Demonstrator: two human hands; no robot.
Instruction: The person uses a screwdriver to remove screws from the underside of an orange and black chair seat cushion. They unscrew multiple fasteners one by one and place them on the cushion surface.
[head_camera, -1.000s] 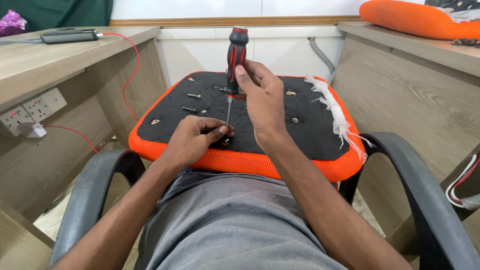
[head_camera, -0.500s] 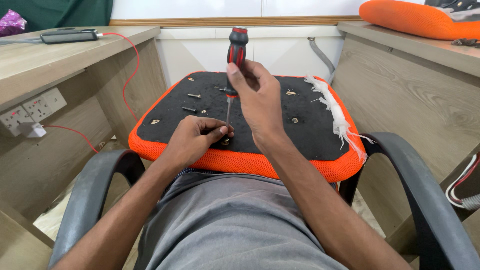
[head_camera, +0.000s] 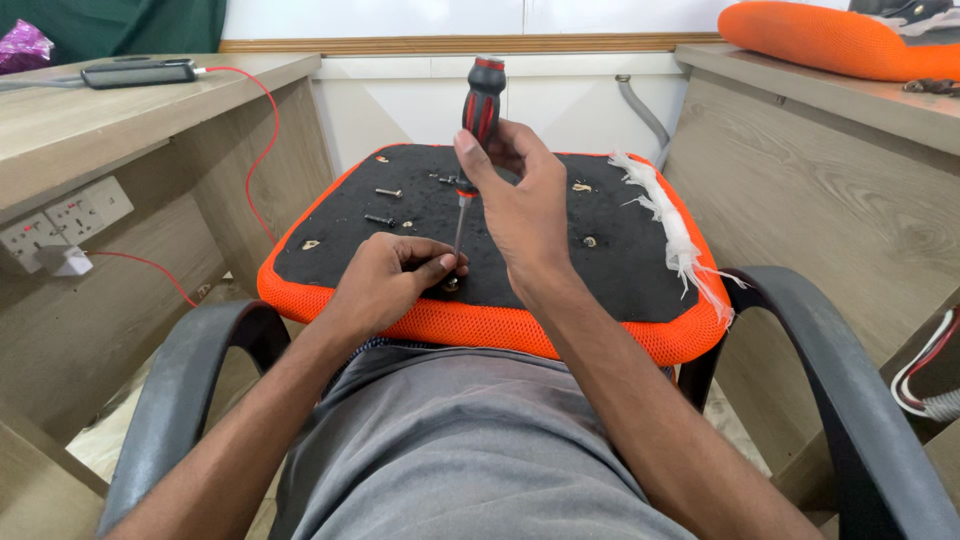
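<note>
An upturned chair seat (head_camera: 620, 250), black underneath with an orange mesh rim, rests on my lap. My right hand (head_camera: 520, 205) grips a red-and-black screwdriver (head_camera: 482, 100) upright, its thin shaft pointing down to a screw (head_camera: 451, 283) near the seat's front edge. My left hand (head_camera: 385, 280) rests on the seat with its fingertips pinched around the shaft tip and the screw. Two loose bolts (head_camera: 381, 218) lie on the black underside further back.
Grey chair armrests (head_camera: 830, 360) curve on both sides of me. A wooden desk (head_camera: 120, 100) with a wall socket, a red cable (head_camera: 262, 130) and a phone stands left. Another desk (head_camera: 830, 150) stands right with an orange cushion on top. White frayed fabric (head_camera: 670, 215) hangs from the seat.
My right hand has turned on the screwdriver handle and the handle has tilted slightly to the right. My left hand has stayed at the screw.
</note>
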